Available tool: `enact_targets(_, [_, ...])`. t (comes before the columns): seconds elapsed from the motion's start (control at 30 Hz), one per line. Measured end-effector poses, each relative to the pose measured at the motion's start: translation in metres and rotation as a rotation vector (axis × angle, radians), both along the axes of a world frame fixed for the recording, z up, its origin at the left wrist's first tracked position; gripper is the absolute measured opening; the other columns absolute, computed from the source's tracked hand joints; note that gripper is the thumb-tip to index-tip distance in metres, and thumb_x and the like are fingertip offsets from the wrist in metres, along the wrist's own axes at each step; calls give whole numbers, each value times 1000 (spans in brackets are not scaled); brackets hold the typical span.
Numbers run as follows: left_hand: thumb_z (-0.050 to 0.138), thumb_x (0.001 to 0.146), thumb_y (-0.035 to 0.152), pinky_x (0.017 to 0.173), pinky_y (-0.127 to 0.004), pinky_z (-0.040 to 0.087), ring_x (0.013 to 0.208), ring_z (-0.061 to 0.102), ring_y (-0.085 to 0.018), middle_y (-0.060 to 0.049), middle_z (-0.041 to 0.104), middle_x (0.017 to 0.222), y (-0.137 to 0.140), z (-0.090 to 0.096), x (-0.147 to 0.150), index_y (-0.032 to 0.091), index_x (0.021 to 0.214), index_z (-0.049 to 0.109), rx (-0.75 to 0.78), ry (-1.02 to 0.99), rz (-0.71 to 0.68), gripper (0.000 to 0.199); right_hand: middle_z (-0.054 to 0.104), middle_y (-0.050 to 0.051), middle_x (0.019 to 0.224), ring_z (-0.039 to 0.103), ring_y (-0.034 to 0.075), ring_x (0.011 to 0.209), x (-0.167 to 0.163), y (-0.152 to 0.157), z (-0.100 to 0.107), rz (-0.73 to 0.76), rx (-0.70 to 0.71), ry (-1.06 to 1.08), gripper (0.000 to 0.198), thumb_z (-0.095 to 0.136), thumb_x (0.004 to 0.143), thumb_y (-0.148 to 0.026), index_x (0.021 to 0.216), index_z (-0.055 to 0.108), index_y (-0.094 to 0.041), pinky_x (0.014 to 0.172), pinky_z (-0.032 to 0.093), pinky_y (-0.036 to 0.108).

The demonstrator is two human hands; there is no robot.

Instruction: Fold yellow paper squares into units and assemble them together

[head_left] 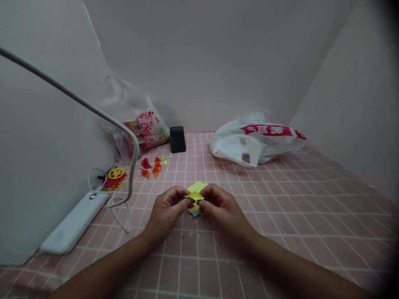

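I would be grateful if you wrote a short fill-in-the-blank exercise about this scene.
1. The left hand and right hand both hold folded paper coloured ____.
2. Reading left to right, the leftmost plastic bag comes ____ the smartphone.
3. The small folded pieces beyond the left hand are red, yellow and ____.
4. The tabletop's squares are coloured ____.

Missing words: yellow; before; orange; pink.
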State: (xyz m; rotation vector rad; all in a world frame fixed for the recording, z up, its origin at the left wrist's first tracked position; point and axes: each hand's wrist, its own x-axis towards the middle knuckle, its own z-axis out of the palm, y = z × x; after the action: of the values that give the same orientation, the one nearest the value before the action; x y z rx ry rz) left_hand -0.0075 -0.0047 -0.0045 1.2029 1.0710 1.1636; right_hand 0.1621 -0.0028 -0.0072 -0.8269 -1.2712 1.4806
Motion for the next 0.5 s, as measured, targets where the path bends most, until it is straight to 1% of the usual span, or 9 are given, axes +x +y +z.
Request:
enact_targets(0.1, [75, 73, 25, 67, -25, 52, 71, 65, -15, -1, 69, 74, 0, 0, 0, 15, 82, 67, 45, 76, 4, 16, 62, 1, 78, 57, 14, 67, 1, -1, 0, -39, 60, -88, 13, 70, 79, -29, 81, 61, -19, 60, 47, 27])
enact_targets(0.2, [74, 74, 27, 66, -25, 51, 70, 64, -15, -1, 69, 75, 0, 2, 0, 16, 82, 68, 69, 110, -15, 15, 61, 2, 77, 57, 15, 68, 2, -2, -1, -74, 72, -163, 13, 68, 81, -30, 80, 61, -20, 61, 47, 28])
enact_targets(0.33, [74, 74, 30, 64, -25, 51, 68, 63, -15, -1, 69, 73, 0, 3, 1, 16, 83, 68, 62, 110, -33, 18, 62, 3, 78, 57, 16, 71, 2, -1, -3, -63, 80, -181, 13, 67, 83, -32, 80, 61, -20, 63, 48, 30])
enact_targets(0.5, [72, 76, 29, 64, -25, 50, 68, 62, -15, -2, 68, 72, 0, 3, 0, 15, 81, 68, 75, 139, -36, 16, 60, 2, 76, 55, 16, 69, 3, -1, -1, -78, 111, -242, 12, 67, 83, -31, 79, 61, -21, 61, 45, 29])
